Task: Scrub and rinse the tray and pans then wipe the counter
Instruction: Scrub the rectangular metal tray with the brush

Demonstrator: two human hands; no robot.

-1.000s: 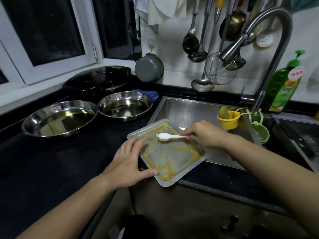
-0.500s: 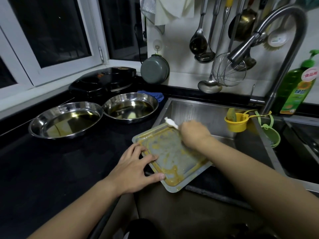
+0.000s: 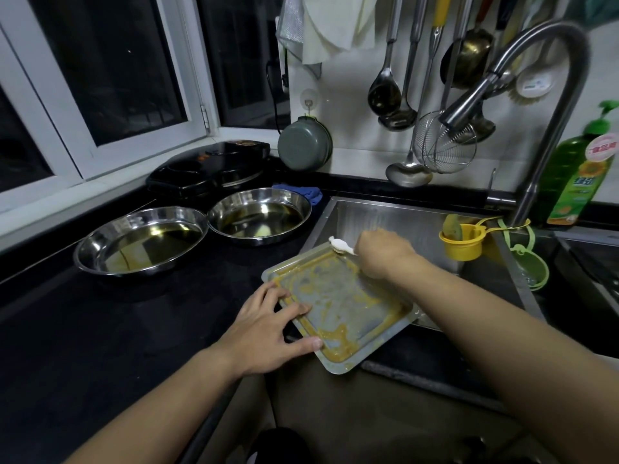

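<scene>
A rectangular metal tray (image 3: 338, 306) smeared with yellow-brown residue lies across the front left corner of the sink, partly over the counter edge. My left hand (image 3: 268, 329) holds its near left rim, thumb on the rim and fingers spread along the edge. My right hand (image 3: 382, 256) grips a white scraper (image 3: 340, 245) whose head sits at the tray's far corner. Two round steel pans stand on the black counter (image 3: 100, 329): the left pan (image 3: 140, 239) and the right pan (image 3: 259, 216), both with oily residue.
The steel sink (image 3: 395, 219) lies behind the tray, with the faucet (image 3: 536, 105) arching above. A yellow cup (image 3: 464, 241) and green holder hang at the sink's right. Green soap bottle (image 3: 576, 182), hanging ladles, a black cooker (image 3: 211, 165) and a blue cloth (image 3: 303, 192) sit at the back.
My right hand turned the scraper from the tray's upper middle to its far corner. The tray shifted slightly under my left hand, whose grip stays.
</scene>
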